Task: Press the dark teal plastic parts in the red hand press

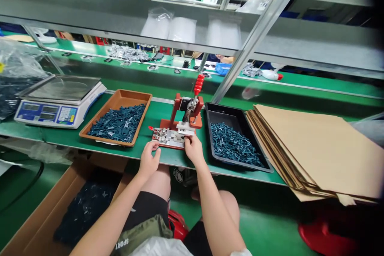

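A hand press (186, 114) with a red ribbed lever handle (199, 85) and a metal fixture (169, 137) on its base stands at the front of the green bench. My right hand (194, 150) is at the fixture's right end, fingertips pinched together under the white pressing block (185, 129); what they hold is hidden. My left hand (149, 160) is just off the fixture's front left corner, thumb and fingers curled together around something too small to name. A brown tray (144, 116) of small dark blue-green parts lies left of the press, and a black tray (228, 112) of similar parts lies right.
A digital scale (57, 100) sits at the left beside a plastic bag (21, 68). Cardboard sheets (324, 144) are stacked at the right, overhanging the front edge. A metal upright (255, 44) rises behind the press. An open carton (45, 216) stands below on the left.
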A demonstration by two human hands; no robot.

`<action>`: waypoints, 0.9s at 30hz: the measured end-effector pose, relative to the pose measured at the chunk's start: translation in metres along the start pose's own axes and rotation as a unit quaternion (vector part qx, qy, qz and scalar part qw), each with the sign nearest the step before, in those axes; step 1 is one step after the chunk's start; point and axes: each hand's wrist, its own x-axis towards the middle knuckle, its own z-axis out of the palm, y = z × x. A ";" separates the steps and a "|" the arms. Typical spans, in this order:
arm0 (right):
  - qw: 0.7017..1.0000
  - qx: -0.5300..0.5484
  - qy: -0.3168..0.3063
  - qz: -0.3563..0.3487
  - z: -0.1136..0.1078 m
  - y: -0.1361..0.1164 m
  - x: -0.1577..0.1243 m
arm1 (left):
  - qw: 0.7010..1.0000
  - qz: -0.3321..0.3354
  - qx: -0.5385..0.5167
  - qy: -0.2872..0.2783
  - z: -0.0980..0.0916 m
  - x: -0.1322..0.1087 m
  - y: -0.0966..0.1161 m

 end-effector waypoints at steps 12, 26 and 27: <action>0.980 0.146 -0.134 -0.022 0.023 -0.043 -0.155 | 0.953 -0.206 -0.205 -0.086 0.015 -0.112 0.025; 0.988 -0.107 0.112 -0.014 -0.115 0.022 -0.065 | 0.907 -0.357 0.225 0.019 -0.219 -0.126 -0.088; 0.981 -0.145 0.126 0.003 -0.133 0.033 -0.044 | 0.916 -0.324 0.238 0.009 -0.226 -0.118 -0.081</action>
